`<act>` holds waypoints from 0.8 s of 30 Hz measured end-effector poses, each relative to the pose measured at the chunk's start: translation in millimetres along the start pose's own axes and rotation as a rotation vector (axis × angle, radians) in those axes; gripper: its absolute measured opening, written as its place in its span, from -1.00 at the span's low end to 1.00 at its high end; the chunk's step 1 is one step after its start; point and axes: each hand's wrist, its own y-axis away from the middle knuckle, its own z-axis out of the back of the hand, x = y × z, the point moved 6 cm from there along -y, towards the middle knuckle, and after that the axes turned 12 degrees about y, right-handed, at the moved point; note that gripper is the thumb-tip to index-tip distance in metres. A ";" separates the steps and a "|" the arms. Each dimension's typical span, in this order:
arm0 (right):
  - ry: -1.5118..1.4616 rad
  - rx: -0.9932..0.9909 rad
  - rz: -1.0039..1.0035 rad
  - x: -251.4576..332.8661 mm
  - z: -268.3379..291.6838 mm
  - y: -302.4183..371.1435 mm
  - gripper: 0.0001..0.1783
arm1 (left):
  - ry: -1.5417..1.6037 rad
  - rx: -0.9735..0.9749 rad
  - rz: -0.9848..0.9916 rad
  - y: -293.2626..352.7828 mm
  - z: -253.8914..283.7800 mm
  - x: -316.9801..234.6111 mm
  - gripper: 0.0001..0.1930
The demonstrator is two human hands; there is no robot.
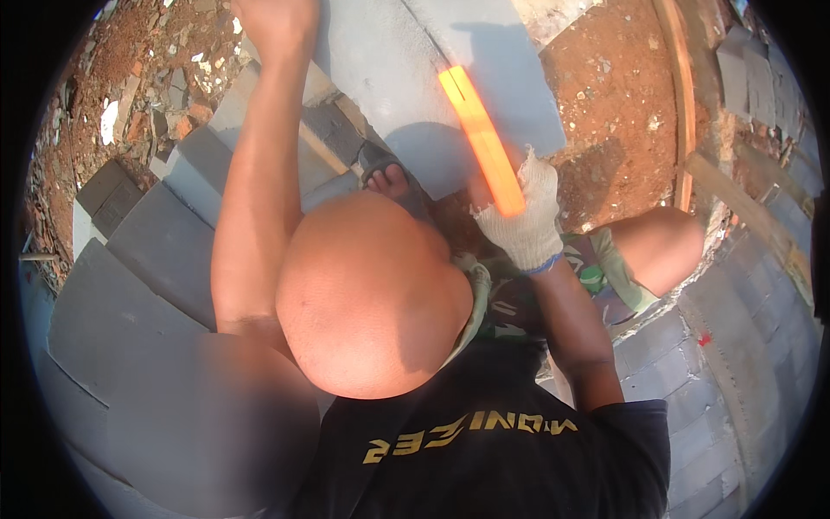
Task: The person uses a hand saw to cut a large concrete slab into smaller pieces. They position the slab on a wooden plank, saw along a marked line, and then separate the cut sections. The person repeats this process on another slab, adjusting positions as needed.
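My right hand (525, 221), in a pale knit work glove with a blue cuff edge, is closed around the lower end of a long, straight orange tool (482, 138). Its exact kind is unclear. The tool slants up and left over a flat grey slab (372, 52), and a thin dark line runs on from its far end across the slab; I cannot tell whether that is a blade or a groove. My bare left hand (278, 22) reaches the top edge of the view beside the slab's left edge, its fingers cut off by the frame.
Several grey flat tiles (156, 251) lie overlapped on the left. Reddish soil with rubble (164, 78) lies at the upper left. On the right are wooden battens (680, 95) and more grey tiles (718, 363). My sandalled foot (389, 180) stands by the slab's near edge.
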 end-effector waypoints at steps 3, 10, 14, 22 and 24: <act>-0.284 0.172 -0.188 -9.0 13.1 18.1 -0.81 | -0.039 -0.019 -0.001 -4.9 6.2 2.1 -0.09; -0.080 0.391 -0.168 -7.2 28.1 76.5 -0.71 | 0.007 -0.023 -0.054 -3.5 10.2 7.3 -0.09; -0.146 0.188 -0.167 -11.1 1.3 21.6 -0.77 | -0.020 -0.010 -0.038 -3.4 0.6 5.2 -0.10; -0.075 0.273 -0.153 -0.1 34.7 81.2 -0.80 | 0.015 -0.028 -0.059 -7.2 12.9 11.7 -0.10; -0.219 0.271 -0.151 -2.4 10.7 27.6 -0.82 | 0.037 0.002 -0.039 -1.1 2.8 9.9 -0.10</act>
